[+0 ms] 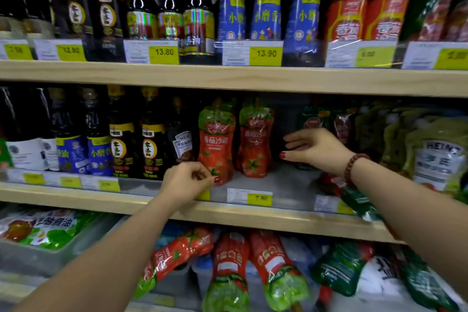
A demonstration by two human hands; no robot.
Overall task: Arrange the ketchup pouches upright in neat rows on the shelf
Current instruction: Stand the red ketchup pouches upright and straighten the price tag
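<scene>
Two red ketchup pouches with green tops stand upright side by side on the middle shelf (278, 185): one (216, 139) at the front and one (255, 139) to its right. My left hand (188, 182) hovers at the base of the front pouch, fingers loosely curled, thumb tip just touching its lower edge, holding nothing. My right hand (314, 148) is open with fingers spread, reaching into the bare gap right of the second pouch. A darker green-topped pouch (312, 119) stands behind that hand. Several more ketchup pouches (233, 268) lie flat on the bottom shelf.
Dark soy sauce bottles (121, 139) crowd the middle shelf to the left. Heinz pouches (438, 149) lean at the right, and a fallen pouch (354, 200) hangs over the shelf edge under my right wrist. Bottles fill the top shelf (228, 76). Price tags (259, 199) line the rails.
</scene>
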